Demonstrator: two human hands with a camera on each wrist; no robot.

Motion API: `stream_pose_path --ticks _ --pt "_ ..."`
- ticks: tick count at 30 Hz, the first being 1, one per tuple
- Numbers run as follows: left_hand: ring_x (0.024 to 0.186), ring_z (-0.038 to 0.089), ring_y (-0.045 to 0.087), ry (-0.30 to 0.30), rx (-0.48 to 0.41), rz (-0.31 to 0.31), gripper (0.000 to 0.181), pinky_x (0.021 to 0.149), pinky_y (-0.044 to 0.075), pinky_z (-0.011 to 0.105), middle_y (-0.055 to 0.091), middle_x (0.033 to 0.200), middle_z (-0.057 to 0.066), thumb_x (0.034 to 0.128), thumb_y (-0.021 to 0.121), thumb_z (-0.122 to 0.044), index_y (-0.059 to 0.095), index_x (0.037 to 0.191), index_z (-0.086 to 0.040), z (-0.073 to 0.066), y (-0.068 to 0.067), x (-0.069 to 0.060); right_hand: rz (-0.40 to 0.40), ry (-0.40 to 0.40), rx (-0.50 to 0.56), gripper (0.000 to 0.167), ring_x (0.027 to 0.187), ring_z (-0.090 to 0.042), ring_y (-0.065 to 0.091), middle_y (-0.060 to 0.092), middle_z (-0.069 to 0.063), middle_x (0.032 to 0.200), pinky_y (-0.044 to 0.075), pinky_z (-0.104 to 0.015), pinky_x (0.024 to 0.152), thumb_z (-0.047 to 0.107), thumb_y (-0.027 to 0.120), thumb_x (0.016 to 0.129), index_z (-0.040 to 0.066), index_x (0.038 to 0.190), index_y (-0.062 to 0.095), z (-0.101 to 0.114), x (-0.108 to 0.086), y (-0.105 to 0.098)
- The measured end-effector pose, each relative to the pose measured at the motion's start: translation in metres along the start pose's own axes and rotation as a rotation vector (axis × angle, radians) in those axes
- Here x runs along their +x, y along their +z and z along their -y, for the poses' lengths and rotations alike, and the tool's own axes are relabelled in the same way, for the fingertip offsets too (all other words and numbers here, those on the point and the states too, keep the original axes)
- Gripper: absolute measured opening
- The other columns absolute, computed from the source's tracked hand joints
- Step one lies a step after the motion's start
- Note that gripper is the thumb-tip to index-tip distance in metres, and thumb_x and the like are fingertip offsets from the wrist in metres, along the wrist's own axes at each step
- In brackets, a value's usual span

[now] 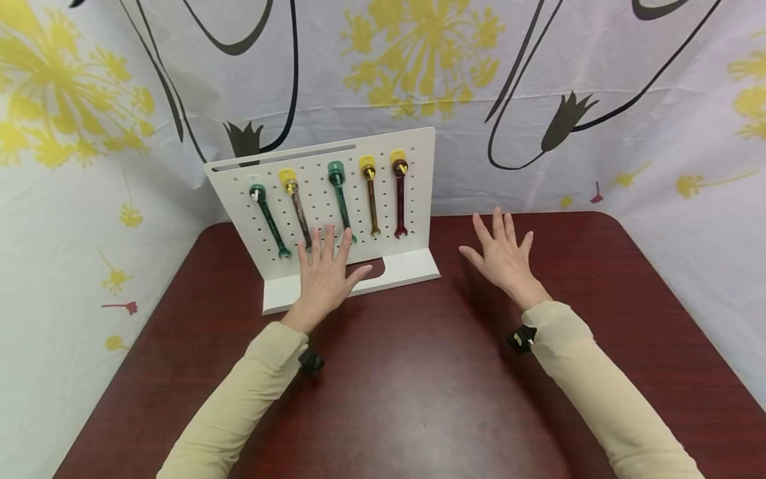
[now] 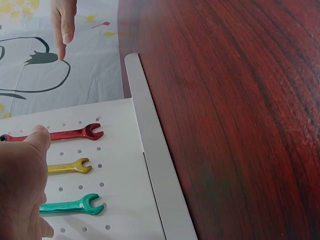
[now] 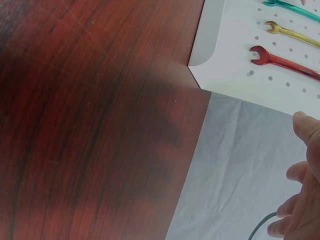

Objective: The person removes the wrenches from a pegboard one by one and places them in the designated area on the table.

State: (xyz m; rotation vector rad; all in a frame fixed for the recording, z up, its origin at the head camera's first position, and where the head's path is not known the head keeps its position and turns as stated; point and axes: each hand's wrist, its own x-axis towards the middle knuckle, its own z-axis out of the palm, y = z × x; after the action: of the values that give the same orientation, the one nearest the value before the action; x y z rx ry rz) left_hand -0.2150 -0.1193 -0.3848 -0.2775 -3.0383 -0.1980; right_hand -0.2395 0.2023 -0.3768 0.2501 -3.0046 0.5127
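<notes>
The right wrist view's edge cuts off the red wrench [image 3: 289,64] and gold wrench [image 3: 294,35].

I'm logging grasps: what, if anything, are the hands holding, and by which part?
Nothing is held: the left hand, fingers spread, is before the board; the right hand, also spread, is beside it. Five wrenches hang on the board.

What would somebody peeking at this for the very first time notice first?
Probably the five shiny, colourful wrenches, hanging in a row on the white pegboard toward the back of the dark red table. Next, maybe the big yellow flowers printed on the pale cloth behind it.
</notes>
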Motion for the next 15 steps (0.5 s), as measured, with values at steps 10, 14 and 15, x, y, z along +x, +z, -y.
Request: stream_pose_path --ticks 10,14,15 --pt "0.143 0.035 -0.012 -0.007 -0.007 -0.017 0.081 0.111 -0.009 0.059 -0.009 0.158 0.011 0.0914 0.036 -0.064 0.002 0.152 -0.022 0.0032 -0.0019 -0.0009 -0.005 -0.007 0.017 0.072 0.143 -0.039 -0.006 -0.004 -0.025 0.155 -0.007 -0.072 0.102 0.046 0.047 0.095 0.011 0.151 0.017 0.0041 0.0009 -0.0007" --pt "0.143 0.034 -0.013 -0.017 -0.004 -0.017 0.081 0.111 -0.009 0.058 -0.009 0.158 0.011 0.0917 0.036 -0.063 0.002 0.152 -0.021 0.0053 -0.0039 -0.0028 -0.031 -0.018 0.038 0.071 0.143 -0.039 -0.001 0.001 -0.026 0.155 -0.005 -0.070 0.104 0.045 0.050 0.094 0.010 0.150 0.021 0.0063 0.0018 -0.0002" --pt "0.143 0.034 -0.013 -0.019 -0.005 -0.017 0.081 0.111 -0.009 0.058 -0.009 0.158 0.011 0.0918 0.035 -0.063 0.002 0.152 -0.021 0.0060 -0.0046 -0.0033 -0.041 -0.025 0.044 0.071 0.143 -0.039 0.000 0.003 -0.026 0.155 -0.004 -0.070 0.104 0.044 0.051 0.094 0.010 0.150 0.022 0.0069 0.0018 -0.0002"
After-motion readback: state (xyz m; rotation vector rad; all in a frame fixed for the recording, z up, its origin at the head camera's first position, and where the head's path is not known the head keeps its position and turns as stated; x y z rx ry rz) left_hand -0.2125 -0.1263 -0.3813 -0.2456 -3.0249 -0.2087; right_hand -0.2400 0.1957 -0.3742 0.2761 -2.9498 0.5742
